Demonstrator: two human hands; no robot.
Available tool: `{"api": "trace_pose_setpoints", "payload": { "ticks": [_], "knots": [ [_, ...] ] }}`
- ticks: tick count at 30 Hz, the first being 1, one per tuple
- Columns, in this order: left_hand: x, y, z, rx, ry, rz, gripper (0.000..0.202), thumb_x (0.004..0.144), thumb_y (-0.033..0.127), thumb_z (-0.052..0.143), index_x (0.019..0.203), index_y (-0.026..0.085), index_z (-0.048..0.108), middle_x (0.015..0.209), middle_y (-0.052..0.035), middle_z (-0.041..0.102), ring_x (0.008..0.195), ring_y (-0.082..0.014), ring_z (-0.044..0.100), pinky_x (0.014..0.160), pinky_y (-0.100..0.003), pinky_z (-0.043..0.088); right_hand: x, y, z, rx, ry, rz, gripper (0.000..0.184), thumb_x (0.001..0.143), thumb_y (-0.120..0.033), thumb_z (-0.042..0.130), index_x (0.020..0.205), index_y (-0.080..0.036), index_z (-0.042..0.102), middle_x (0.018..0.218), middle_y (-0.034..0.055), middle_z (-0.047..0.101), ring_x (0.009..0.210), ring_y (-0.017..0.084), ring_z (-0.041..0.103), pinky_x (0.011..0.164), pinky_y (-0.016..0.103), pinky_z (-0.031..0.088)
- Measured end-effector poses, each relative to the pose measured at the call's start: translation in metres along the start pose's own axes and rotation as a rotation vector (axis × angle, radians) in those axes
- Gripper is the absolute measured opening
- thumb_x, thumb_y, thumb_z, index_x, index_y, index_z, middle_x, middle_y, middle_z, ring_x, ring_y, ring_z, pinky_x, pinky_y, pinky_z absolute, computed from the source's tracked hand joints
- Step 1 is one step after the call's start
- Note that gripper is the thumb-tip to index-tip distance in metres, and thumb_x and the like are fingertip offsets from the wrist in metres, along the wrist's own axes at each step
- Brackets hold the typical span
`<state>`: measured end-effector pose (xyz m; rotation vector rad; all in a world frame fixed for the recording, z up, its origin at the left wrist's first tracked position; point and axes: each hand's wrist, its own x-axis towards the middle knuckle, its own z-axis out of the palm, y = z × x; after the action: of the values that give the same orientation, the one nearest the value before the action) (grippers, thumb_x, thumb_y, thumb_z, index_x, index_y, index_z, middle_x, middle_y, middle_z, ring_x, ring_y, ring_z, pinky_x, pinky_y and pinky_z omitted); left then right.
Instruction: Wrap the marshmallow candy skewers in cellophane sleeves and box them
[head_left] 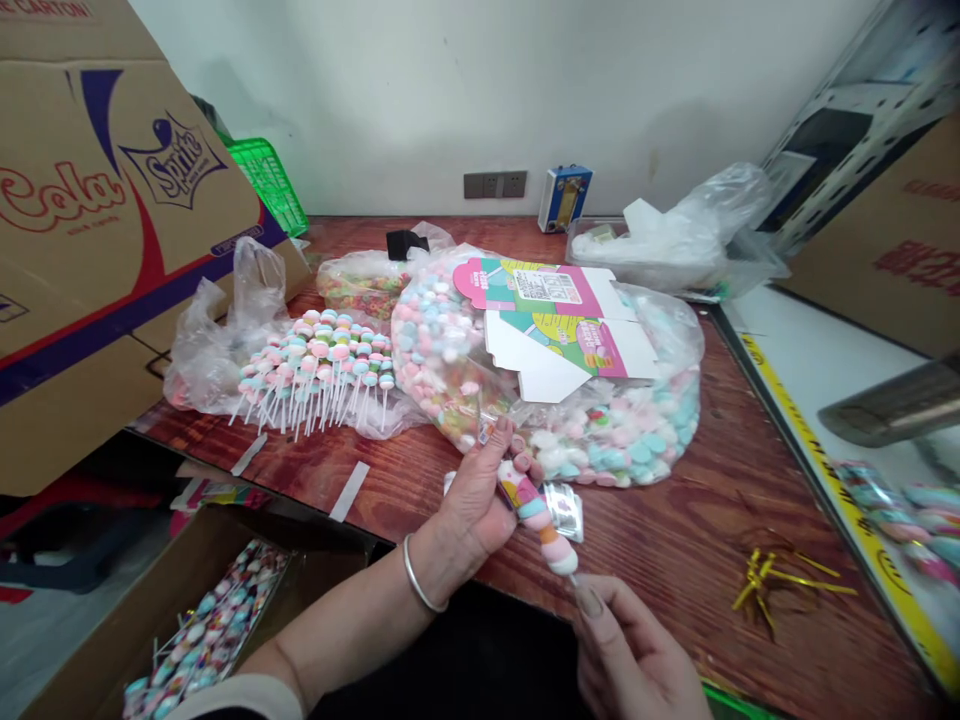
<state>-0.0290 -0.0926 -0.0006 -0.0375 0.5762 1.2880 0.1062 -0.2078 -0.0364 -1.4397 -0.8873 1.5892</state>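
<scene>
A marshmallow lollipop (556,552) with stacked pastel pieces lies slantwise between my hands. My left hand (480,490) is closed around the upper end of its printed clear wrapper (517,488). Below, the thumb and fingers of my right hand (630,640) pinch the stick end. A small silvery packet (564,510) lies on the table just behind the lollipop. Beyond my hands, a large clear bag of loose marshmallows (435,325) carries a flat printed card box (555,320). To the left, several unwrapped marshmallow lollipops (322,355) rest on plastic.
Gold twist ties (765,580) lie at the right of the wooden table (697,540). Below its front edge at left stands a carton (97,610) holding many lollipops. A large cardboard box (97,250) rises at left; a plastic tray (645,250) sits at the back.
</scene>
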Motion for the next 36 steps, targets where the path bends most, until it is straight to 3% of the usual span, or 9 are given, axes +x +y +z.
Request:
{"api": "trace_pose_setpoints", "payload": {
  "ticks": [4,9,15,18,22,25,29,32,36],
  "knots": [
    [0.001,0.002,0.0,0.021,0.006,0.03,0.027,0.071,0.02,0.079,0.077,0.014,0.054,0.066,0.0056,0.05,0.05,-0.0031,0.046,0.054,-0.017,0.048,0.005,0.004,0.002,0.167,-0.12,0.123,0.048,0.075,-0.067,0.061,0.076,-0.019,0.056,0.05,-0.012,0.025,0.038,0.003,0.017,0.034,0.016,0.02],
    [0.002,-0.002,0.0,0.058,0.066,0.038,0.031,0.067,0.02,0.082,0.075,0.015,0.053,0.064,0.0053,0.051,0.05,-0.0043,0.046,0.052,-0.018,0.047,0.006,-0.005,0.005,-0.379,0.132,-0.451,0.023,0.088,-0.041,0.057,0.079,-0.02,0.062,0.065,-0.0014,0.057,0.058,0.011,0.053,0.057,0.02,0.043],
    [0.004,-0.001,-0.002,0.071,0.104,0.006,0.029,0.07,0.021,0.08,0.075,0.015,0.052,0.062,0.006,0.049,0.049,-0.0046,0.046,0.052,-0.019,0.046,0.011,0.001,0.0,-0.987,0.391,-1.073,0.014,0.083,-0.015,0.062,0.094,-0.021,0.068,0.075,0.0015,0.069,0.062,0.013,0.058,0.067,0.025,0.043],
    [0.004,-0.001,-0.002,0.069,0.061,-0.008,0.027,0.072,0.02,0.079,0.078,0.015,0.053,0.064,0.0056,0.05,0.049,-0.0041,0.046,0.053,-0.019,0.046,0.012,0.002,-0.001,-0.849,0.303,-0.867,0.01,0.087,-0.027,0.059,0.081,-0.021,0.066,0.065,0.0,0.063,0.056,0.012,0.053,0.059,0.024,0.04],
    [0.004,-0.003,-0.003,0.081,0.008,-0.047,0.028,0.072,0.025,0.079,0.083,0.015,0.055,0.064,0.0061,0.049,0.049,-0.004,0.046,0.054,-0.019,0.047,0.016,0.002,0.005,-0.205,0.071,-0.26,0.042,0.088,-0.056,0.051,0.067,-0.02,0.054,0.049,-0.0062,0.037,0.043,0.008,0.033,0.041,0.021,0.026],
    [0.001,-0.011,-0.004,0.121,-0.047,-0.043,0.032,0.07,0.03,0.08,0.083,0.015,0.056,0.063,0.0059,0.05,0.049,-0.0041,0.047,0.053,-0.019,0.047,0.023,0.001,0.013,0.16,-0.06,-0.013,0.046,0.08,-0.063,0.058,0.068,-0.019,0.053,0.047,-0.011,0.024,0.04,0.005,0.019,0.04,0.02,0.017],
    [-0.006,-0.028,-0.007,0.226,-0.077,-0.069,0.034,0.069,0.035,0.08,0.08,0.014,0.056,0.058,0.0059,0.05,0.048,-0.0049,0.047,0.047,-0.017,0.042,0.033,-0.006,0.021,0.176,-0.004,-0.106,0.042,0.081,-0.058,0.061,0.074,-0.017,0.06,0.049,-0.0082,0.037,0.041,0.005,0.027,0.042,0.02,0.025],
    [-0.006,-0.032,-0.01,0.24,-0.089,-0.071,0.035,0.069,0.036,0.08,0.084,0.014,0.058,0.058,0.0051,0.052,0.051,-0.0065,0.05,0.053,-0.019,0.045,0.034,-0.011,0.018,-0.118,0.09,-0.307,0.036,0.085,-0.052,0.058,0.087,-0.017,0.065,0.069,0.0006,0.061,0.058,0.012,0.052,0.055,0.023,0.042],
    [0.0,-0.026,-0.015,0.147,-0.076,-0.035,0.032,0.074,0.036,0.077,0.086,0.014,0.057,0.061,0.0051,0.054,0.054,-0.0069,0.052,0.065,-0.024,0.051,0.027,-0.006,0.01,-0.512,0.171,-0.527,0.026,0.092,-0.041,0.05,0.094,-0.02,0.065,0.08,0.002,0.07,0.066,0.015,0.063,0.062,0.023,0.045]
  ]
}}
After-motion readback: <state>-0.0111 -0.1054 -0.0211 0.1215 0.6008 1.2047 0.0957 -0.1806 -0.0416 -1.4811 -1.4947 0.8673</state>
